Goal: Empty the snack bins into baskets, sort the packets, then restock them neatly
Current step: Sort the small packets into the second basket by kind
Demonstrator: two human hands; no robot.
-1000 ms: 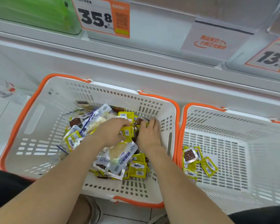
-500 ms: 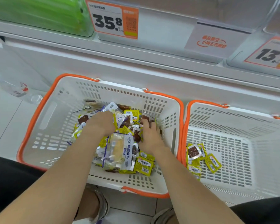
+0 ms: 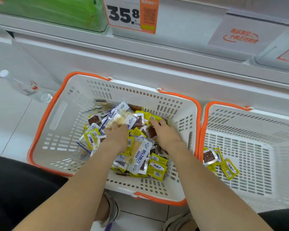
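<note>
A white basket with an orange rim [image 3: 45, 117] holds a heap of mixed snack packets: small yellow ones [image 3: 156, 170], brown ones and larger clear white-and-blue ones [image 3: 140, 155]. My left hand [image 3: 117, 135] is dug into the middle of the heap, its fingers curled down at a clear white-and-blue packet [image 3: 122, 117]; the grip is hidden. My right hand [image 3: 165, 132] lies on the heap's far right, fingers stretched onto yellow packets [image 3: 155, 118]. A second white basket [image 3: 223, 104] to the right holds a few yellow packets [image 3: 229, 169] near its left wall.
Both baskets stand on the floor against a white shelf base. Above hang a 35.8 price tag [image 3: 130, 14] and green packages [image 3: 57, 10]. A clear water bottle [image 3: 23, 87] lies on the floor to the left. My sandalled feet [image 3: 112, 209] are below the baskets.
Both hands have worked a little farther into the heap and shifted packets about. My right hand's fingers have reached toward the far right corner. The second basket's packets have not moved.
</note>
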